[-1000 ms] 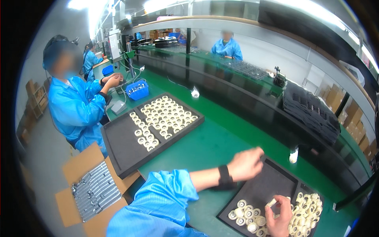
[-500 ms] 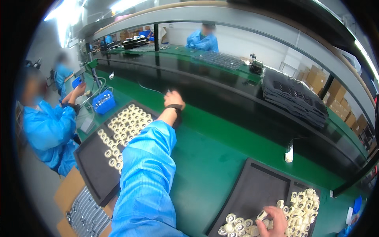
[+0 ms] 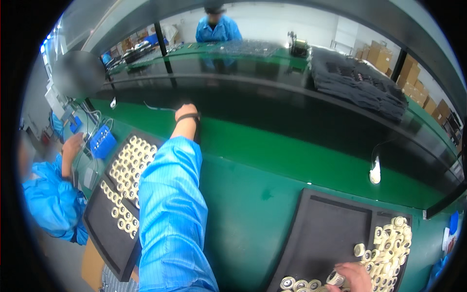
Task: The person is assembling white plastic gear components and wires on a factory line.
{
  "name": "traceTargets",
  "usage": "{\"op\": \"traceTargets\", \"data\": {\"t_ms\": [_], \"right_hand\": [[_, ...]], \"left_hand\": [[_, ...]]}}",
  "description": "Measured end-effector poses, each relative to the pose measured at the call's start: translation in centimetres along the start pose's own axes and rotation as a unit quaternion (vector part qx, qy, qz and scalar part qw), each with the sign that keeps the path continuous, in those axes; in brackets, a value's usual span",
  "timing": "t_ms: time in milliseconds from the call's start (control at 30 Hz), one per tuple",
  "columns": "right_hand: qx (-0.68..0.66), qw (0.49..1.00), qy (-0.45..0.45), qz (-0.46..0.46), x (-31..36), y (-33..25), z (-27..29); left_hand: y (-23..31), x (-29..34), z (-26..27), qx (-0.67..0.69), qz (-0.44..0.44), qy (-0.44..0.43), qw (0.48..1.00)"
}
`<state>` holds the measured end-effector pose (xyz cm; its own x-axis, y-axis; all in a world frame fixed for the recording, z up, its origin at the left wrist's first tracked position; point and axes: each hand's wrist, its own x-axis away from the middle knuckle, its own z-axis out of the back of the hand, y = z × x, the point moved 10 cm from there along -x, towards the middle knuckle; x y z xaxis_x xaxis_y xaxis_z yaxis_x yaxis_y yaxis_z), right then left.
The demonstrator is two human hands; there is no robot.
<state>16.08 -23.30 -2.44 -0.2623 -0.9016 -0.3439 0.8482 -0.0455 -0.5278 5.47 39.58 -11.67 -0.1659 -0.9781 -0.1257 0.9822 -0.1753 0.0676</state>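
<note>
My left hand (image 3: pixel 186 111), with a black band at the wrist, is stretched far across the green bench. Its fingers are curled closed at the end of a thin pale cord (image 3: pixel 158 107); whatever they hold is hidden. Low on the right, my right hand (image 3: pixel 356 276) pinches a cream toothed gear (image 3: pixel 334 278) between thumb and fingers. The gear is over a black tray (image 3: pixel 323 233), where several similar gears (image 3: pixel 389 248) lie heaped on the right and others sit along its near edge. The lower edge of the picture cuts off part of the right hand.
Left of my sleeve, another black tray (image 3: pixel 104 228) holds rows of cream gears (image 3: pixel 127 168). Beyond it stands a blue bin (image 3: pixel 102 141) of small parts, near a co-worker (image 3: pixel 48 199). A white piece (image 3: pixel 374 175) hangs on a cord at right. Dark padded sheets (image 3: pixel 357 80) are stacked behind.
The whole view has shifted. My left hand stays closed by the cord, and my right hand still pinches a gear. The co-worker at the left has moved the raised hand down.
</note>
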Motion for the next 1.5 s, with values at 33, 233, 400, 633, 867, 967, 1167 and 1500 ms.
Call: {"op": "traceTargets", "data": {"t_ms": [33,233,400,633,867,967,1167,1500], "right_hand": [[-0.001,1.0,0.0,0.008,0.1,0.0,0.1],[-0.055,0.997,0.043,0.011,1.2,-0.8,1.3],[-0.105,0.992,0.066,-0.011,2.3,0.5,0.4],[-0.231,0.959,0.163,0.0,2.7,2.3,2.6],[-0.303,0.944,0.13,0.009,2.7,2.0,1.7],[-0.419,0.901,0.107,-0.036,3.0,3.2,0.8],[-0.342,0.938,0.056,-0.015,2.8,2.7,0.6],[-0.187,0.974,0.07,0.106,2.4,0.7,2.0]], "left_hand": [[0.7,1.5,1.0,0.008,0.004,0.001,1.0],[5.2,7.4,7.3,0.162,-0.086,0.098,0.978],[11.1,17.6,9.3,0.511,-0.234,-0.031,0.826],[16.4,44.6,12.4,0.546,-0.406,-0.238,0.693],[15.4,52.7,14.8,0.502,-0.509,-0.195,0.672],[14.8,52.9,15.7,0.519,-0.507,-0.174,0.666],[14.4,53.0,15.7,0.503,-0.513,-0.193,0.668],[14.8,52.9,14.4,0.519,-0.499,-0.263,0.643]]}}
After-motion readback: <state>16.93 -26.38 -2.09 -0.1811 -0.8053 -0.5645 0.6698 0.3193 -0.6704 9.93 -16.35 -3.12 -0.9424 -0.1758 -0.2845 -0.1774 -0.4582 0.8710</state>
